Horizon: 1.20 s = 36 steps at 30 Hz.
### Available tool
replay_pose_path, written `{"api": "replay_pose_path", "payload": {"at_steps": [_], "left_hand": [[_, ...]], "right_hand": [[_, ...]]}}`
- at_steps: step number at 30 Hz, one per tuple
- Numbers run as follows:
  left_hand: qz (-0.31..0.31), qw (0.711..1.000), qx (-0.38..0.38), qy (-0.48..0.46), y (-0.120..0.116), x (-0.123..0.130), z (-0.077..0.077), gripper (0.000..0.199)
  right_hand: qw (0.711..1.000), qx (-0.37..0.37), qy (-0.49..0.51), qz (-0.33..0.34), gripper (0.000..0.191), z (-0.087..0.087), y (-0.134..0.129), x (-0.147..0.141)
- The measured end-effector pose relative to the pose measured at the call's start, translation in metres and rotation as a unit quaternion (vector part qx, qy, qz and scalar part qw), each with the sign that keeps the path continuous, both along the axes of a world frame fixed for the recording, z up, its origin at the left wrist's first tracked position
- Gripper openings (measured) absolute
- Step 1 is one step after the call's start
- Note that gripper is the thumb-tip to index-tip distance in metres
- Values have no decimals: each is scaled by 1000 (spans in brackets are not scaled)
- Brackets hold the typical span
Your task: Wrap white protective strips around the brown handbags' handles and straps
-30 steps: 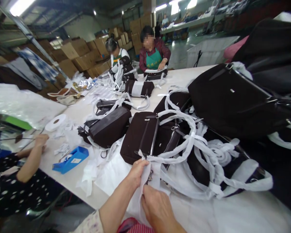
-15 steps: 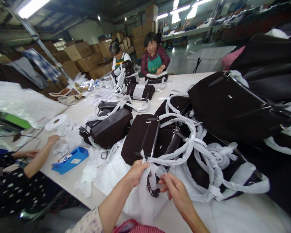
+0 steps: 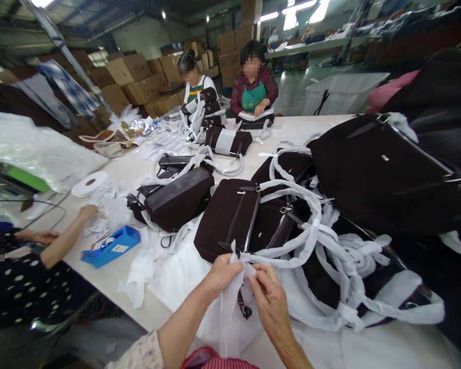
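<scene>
A dark brown handbag (image 3: 223, 218) lies on the table before me, its handle (image 3: 292, 251) wrapped in white tissue. At its near corner, my left hand (image 3: 223, 274) pinches a white tissue strip (image 3: 226, 318) that hangs down toward my lap. My right hand (image 3: 267, 292) is closed on the tissue just beside it, fingertips close to the left ones. Between the hands dangles a dark patterned piece (image 3: 245, 306), partly covered by the tissue; I cannot make out what it is.
More dark bags (image 3: 180, 197) with wrapped handles lie around, and a large one (image 3: 384, 174) is piled at right. A blue tape dispenser (image 3: 111, 247) and a white roll (image 3: 90, 183) are at left. A co-worker's arm (image 3: 67, 233) reaches in there; two people work across the table.
My right hand has moved in toward the left and upward, now gripping the tissue near the bag's corner. The dark patterned piece shows less. The view has shifted slightly.
</scene>
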<state>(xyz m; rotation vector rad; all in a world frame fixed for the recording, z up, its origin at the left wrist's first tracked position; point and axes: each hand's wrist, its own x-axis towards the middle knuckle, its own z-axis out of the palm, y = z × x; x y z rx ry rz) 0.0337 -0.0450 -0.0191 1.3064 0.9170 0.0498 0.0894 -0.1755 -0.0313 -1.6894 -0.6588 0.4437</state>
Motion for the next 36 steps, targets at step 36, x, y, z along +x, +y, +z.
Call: {"api": "replay_pose_path", "payload": {"at_steps": [36], "left_hand": [[-152, 980, 111, -68, 18, -3, -7, 28]], "right_hand": [[966, 40, 254, -8, 32, -27, 20, 0]]}}
